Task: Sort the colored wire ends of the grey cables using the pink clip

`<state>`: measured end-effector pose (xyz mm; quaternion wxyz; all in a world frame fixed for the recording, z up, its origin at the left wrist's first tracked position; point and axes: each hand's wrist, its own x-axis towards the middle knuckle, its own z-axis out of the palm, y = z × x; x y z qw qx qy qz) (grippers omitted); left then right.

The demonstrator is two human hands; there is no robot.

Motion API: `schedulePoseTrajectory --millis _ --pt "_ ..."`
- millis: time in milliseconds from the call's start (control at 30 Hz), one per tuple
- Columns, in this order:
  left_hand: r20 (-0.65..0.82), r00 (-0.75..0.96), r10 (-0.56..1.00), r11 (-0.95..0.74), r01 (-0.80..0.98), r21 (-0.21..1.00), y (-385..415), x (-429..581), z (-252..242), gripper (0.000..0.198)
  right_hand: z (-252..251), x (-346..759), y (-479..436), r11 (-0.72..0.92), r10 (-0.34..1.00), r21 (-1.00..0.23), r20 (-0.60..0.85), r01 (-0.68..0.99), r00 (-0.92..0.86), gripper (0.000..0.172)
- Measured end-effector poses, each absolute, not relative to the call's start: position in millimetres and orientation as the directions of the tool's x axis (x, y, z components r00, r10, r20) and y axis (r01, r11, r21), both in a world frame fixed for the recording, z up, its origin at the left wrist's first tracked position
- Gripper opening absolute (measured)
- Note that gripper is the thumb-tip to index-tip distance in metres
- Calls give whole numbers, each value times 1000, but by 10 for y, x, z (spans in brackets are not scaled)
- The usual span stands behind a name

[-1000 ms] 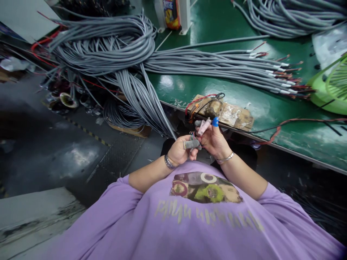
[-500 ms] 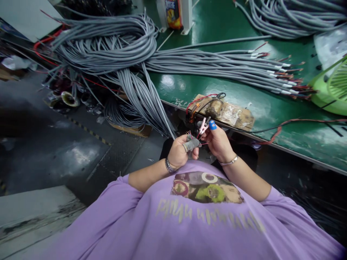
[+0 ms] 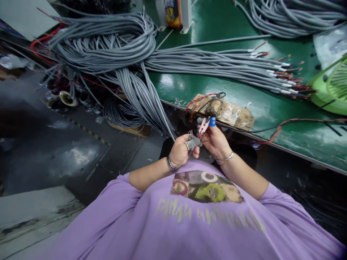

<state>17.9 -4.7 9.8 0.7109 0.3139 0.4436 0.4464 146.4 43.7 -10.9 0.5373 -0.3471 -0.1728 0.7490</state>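
Note:
My left hand (image 3: 181,148) is closed in a fist round the end of a grey cable (image 3: 193,143), whose thin coloured wires (image 3: 192,135) stick up from the fist. My right hand (image 3: 217,141) is closed on a small pink tool (image 3: 203,125) and holds its tip against those wires. A blue cap (image 3: 213,121) covers the right thumb tip. Both hands are just in front of the green bench edge, below a worn wooden block (image 3: 226,112) with red and black leads.
A large bundle of grey cables (image 3: 114,47) lies over the green bench (image 3: 271,104) and hangs off its left edge toward the floor. Stripped cable ends (image 3: 282,77) lie to the right. A green fan (image 3: 332,86) stands at far right. More cables (image 3: 292,14) lie at the back.
The pink tool in my right hand went from the thumb side down onto the wire ends. Both hands stayed close together at the bench edge, shifting only slightly.

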Motion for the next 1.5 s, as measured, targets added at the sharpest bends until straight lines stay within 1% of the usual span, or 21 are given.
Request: schedulePoseTrajectory --millis 267,367,467,567,633,700,800,900,1067,1167,1333,1400,1500 --pt "-342 187 921 388 -361 848 -129 135 130 38 -121 1515 392 -452 892 -614 -323 -648 -316 59" --pt "-365 156 918 397 -384 834 -166 118 163 39 -106 1541 386 -474 880 -611 -307 -634 -362 59" --pt "-401 119 908 413 -418 810 -156 129 200 38 -61 1540 382 -457 890 -607 -313 -650 -333 49" --pt "-403 103 909 406 -438 802 -123 161 232 38 -11 1514 370 -397 917 -652 -307 -646 -254 41" --pt "-395 100 913 397 -440 806 -105 186 247 39 8 1493 360 -357 933 -686 -290 -634 -212 42" --pt "-397 93 913 396 -434 809 -95 206 253 40 8 1476 357 -348 936 -693 -295 -631 -193 46" --pt "-406 85 910 401 -426 811 -90 223 240 40 -16 1467 376 -383 921 -674 -327 -632 -211 48" --pt "-411 90 907 409 -423 809 -88 230 211 38 -46 1466 411 -400 914 -649 -330 -647 -235 47" --pt "-421 88 903 418 -412 810 -86 236 178 37 -52 1441 437 -403 906 -605 -372 -687 -204 44" --pt "-417 92 904 417 -404 814 -95 230 169 38 -58 1421 421 -405 901 -585 -385 -703 -198 46" --pt "-400 106 911 407 -397 823 -152 175 125 39 -123 1479 383 -407 913 -614 -290 -676 -286 55" --pt "-384 100 918 392 -377 839 -181 138 92 37 -150 1548 365 -454 890 -622 -281 -638 -359 55" --pt "-346 94 933 358 -321 877 -212 82 39 36 -175 1677 330 -575 799 -637 -306 -513 -517 56"
